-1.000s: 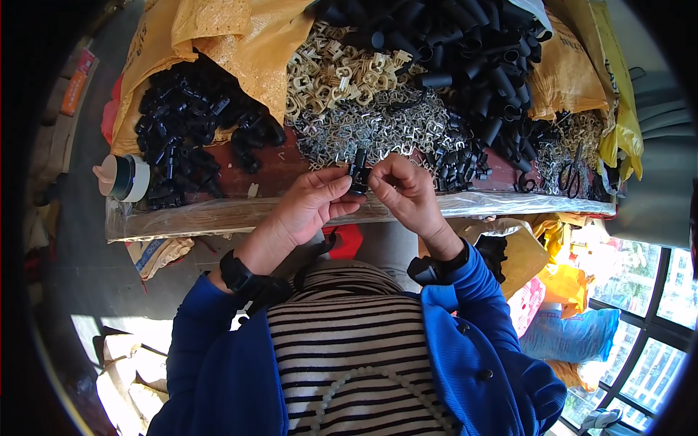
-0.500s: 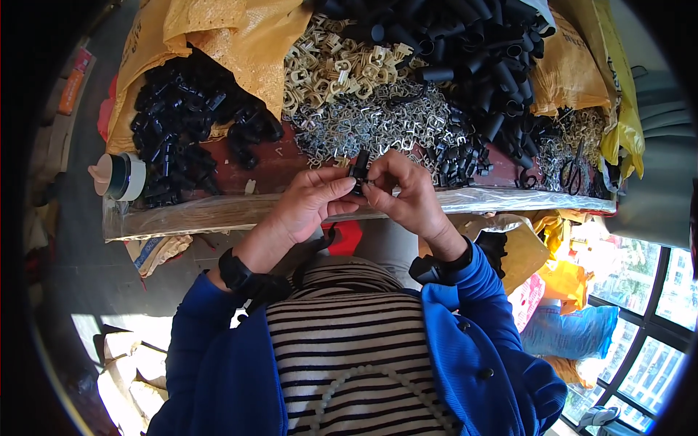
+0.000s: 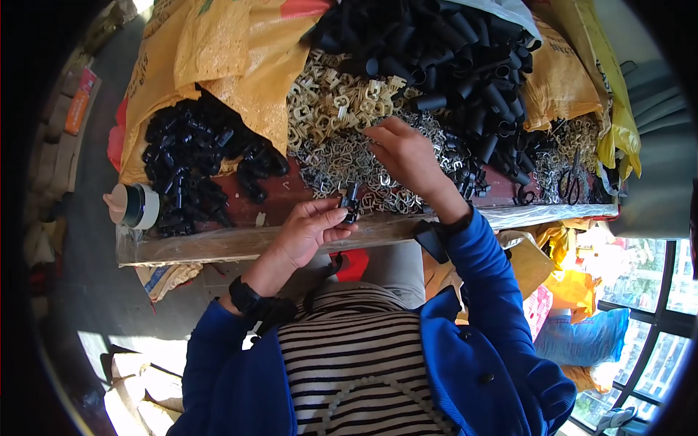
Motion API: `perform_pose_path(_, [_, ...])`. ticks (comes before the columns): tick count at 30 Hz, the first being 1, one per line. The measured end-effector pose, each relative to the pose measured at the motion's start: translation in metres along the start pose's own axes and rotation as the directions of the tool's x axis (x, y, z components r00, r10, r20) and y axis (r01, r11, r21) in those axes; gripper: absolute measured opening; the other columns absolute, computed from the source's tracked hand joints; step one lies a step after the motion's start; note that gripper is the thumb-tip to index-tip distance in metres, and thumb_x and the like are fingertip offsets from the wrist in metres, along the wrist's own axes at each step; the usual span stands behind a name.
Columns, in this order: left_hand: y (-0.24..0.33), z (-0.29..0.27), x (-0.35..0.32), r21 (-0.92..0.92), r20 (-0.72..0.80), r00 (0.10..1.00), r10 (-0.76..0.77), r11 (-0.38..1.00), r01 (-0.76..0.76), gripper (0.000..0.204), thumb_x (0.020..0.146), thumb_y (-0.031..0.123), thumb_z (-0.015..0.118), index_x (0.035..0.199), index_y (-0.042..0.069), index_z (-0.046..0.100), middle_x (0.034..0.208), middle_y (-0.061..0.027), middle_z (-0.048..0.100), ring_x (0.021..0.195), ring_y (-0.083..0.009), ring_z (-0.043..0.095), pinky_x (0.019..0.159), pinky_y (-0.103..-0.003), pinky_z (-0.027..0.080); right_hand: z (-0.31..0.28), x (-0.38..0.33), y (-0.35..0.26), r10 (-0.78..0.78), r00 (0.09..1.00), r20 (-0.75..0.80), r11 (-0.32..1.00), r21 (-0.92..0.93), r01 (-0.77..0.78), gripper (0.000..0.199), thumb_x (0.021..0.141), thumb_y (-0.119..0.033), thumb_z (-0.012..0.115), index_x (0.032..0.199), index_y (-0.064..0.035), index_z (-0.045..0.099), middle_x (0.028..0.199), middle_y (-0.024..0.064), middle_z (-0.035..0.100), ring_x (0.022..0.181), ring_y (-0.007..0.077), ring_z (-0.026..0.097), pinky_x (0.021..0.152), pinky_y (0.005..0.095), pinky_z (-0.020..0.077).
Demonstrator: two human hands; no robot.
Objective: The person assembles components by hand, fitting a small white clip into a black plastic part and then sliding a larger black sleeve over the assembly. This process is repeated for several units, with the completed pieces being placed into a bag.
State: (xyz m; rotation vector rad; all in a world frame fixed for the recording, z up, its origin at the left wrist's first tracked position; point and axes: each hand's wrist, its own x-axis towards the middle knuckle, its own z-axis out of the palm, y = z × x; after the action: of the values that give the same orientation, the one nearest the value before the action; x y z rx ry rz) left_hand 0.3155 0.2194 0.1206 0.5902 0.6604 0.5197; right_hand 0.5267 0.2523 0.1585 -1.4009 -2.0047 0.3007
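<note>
Right hand (image 3: 407, 156): moved away from the black part (image 3: 350, 202) since the earlier frames and now extended forward over the metal clips (image 3: 323, 163); fingers bent, tips near the border with the cream clips (image 3: 342, 102). Whether it grasps anything cannot be told.
Left hand (image 3: 316, 225): pinching the black part between thumb and fingers, as before.
Black part: in the left hand's grip, over the near edge of the table (image 3: 291, 192), its length pointing away from the person.
Table: red top, clear wrap along the near edge.
Metal clips: loose heap at the middle, adjoining the cream clips behind.
Tubes (image 3: 465, 87): black, piled behind and to the right of the clips.
Fittings (image 3: 189, 160): black, heaped at left, partly beneath the mouth of an orange sack (image 3: 240, 51).
Jar (image 3: 147, 207): pale and dark green, at the table's left front corner.
Scissors (image 3: 572, 187): dark-handled, at right, beside another heap of small clips.
</note>
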Motion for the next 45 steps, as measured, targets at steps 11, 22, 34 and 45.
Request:
perform_pose_path(11, [0.004, 0.008, -0.002, -0.084, -0.019, 0.999, 0.037, 0.996, -0.038, 0.019, 0.081, 0.011, 0.05, 0.096, 0.0, 0.052, 0.092, -0.0142, 0.057, 0.077, -0.0187, 0.059, 0.067, -0.026, 0.05, -0.01, -0.004, 0.009, 0.183, 0.981, -0.065, 0.983, 0.038, -0.181, 0.01, 0.073, -0.014, 0.06, 0.074, -0.0068, 0.053, 0.067, 0.0013, 0.048, 0.055, 0.0126, 0.047, 0.05, 0.024, 0.0386])
perform_pose_path(22, [0.008, 0.038, 0.011, -0.098, 0.048, 0.996, 0.076, 0.993, -0.071, 0.02, 0.081, 0.014, 0.051, 0.096, 0.001, 0.052, 0.091, -0.0118, 0.058, 0.079, -0.0193, 0.058, 0.068, -0.027, 0.049, -0.021, -0.048, -0.001, 0.401, 0.898, 0.179, 0.324, 0.89, -0.322, 0.009, 0.076, -0.009, 0.058, 0.075, -0.0025, 0.052, 0.075, 0.0008, 0.054, 0.066, 0.0047, 0.048, 0.058, 0.0174, 0.0391])
perform_pose_path(34, [-0.004, 0.064, 0.019, -0.277, 0.019, 0.986, 0.165, 0.949, -0.154, 0.022, 0.082, 0.013, 0.048, 0.098, -0.001, 0.05, 0.094, -0.0131, 0.057, 0.089, -0.0236, 0.055, 0.073, -0.03, 0.048, -0.042, -0.064, 0.0, 0.032, 0.983, 0.182, 0.691, 0.706, -0.153, 0.018, 0.076, -0.007, 0.058, 0.092, 0.002, 0.055, 0.081, 0.0046, 0.057, 0.076, 0.0101, 0.055, 0.069, 0.0221, 0.0445])
perform_pose_path(45, [0.005, 0.028, 0.006, -0.052, 0.115, 0.993, 0.012, 0.999, -0.006, 0.021, 0.082, 0.016, 0.049, 0.095, 0.001, 0.053, 0.084, -0.0104, 0.059, 0.072, -0.017, 0.06, 0.061, -0.022, 0.05, -0.021, -0.067, -0.03, 0.207, 0.971, 0.122, 0.482, 0.851, -0.21, 0.019, 0.075, -0.007, 0.058, 0.093, 0.0009, 0.057, 0.085, 0.0062, 0.058, 0.083, 0.0118, 0.053, 0.073, 0.024, 0.0418])
